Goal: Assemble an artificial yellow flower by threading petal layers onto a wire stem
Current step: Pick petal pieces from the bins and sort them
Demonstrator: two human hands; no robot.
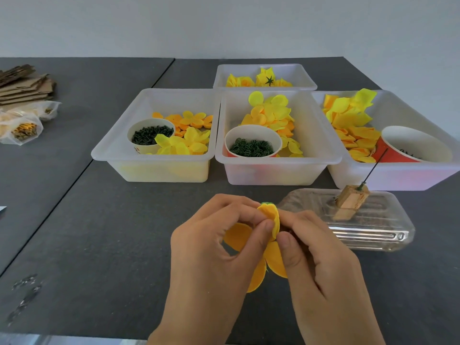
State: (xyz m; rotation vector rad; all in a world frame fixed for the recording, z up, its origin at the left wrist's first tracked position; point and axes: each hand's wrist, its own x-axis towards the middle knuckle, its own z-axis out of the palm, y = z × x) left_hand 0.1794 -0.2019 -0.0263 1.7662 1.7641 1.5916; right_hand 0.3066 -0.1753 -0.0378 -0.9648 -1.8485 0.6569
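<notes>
We pinch an orange-yellow fabric petal layer [270, 221] between both hands just above the dark grey table [99, 232]: the left hand [219, 247] presses thumb and forefinger together on its folded upper lobe, while the right hand [321, 257] curls its fingers around the other side, thumb against the fabric. Further rounded lobes of the same layer hang below our fingers, and a small green tip shows at the top of the fold. Just to the right, a thin dark wire stem [373, 168] stands tilted in a small wooden block [349, 202] set on a clear ribbed plastic base [368, 232]. Beyond them sit four translucent white plastic bins [154, 168] holding loose yellow and orange petals; three contain paper cups [252, 143] of small dark green parts. At the far left edge lie flattened brown cardboard pieces [25, 83] and clear plastic bags [22, 128].
</notes>
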